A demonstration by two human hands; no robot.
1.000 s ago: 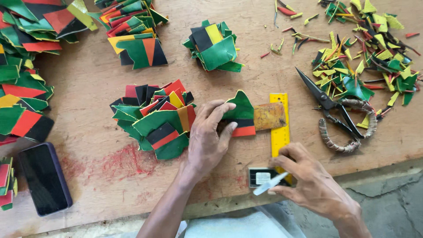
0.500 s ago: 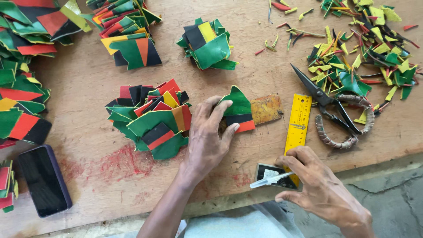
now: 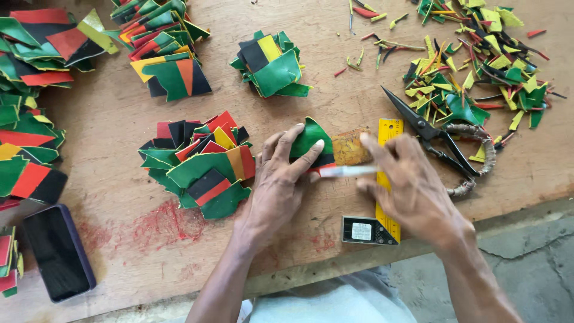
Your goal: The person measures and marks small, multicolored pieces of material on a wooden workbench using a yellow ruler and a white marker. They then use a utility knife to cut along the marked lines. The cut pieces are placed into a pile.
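Fingers of the left hand (image 3: pixel 276 179) press flat on a green, black and red leather piece (image 3: pixel 312 145) near the worktop's (image 3: pixel 119 113) front edge, while the right hand (image 3: pixel 412 185) beside it pinches a white pen (image 3: pixel 347 171) over the yellow ruler (image 3: pixel 387 179), scissors (image 3: pixel 442 140) lying just beyond.

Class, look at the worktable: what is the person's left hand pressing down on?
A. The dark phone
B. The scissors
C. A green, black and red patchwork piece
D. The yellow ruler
C: the left hand lies flat on the green, black and red patchwork piece, beside a brown template; the scissors, phone and yellow ruler lie apart from it.
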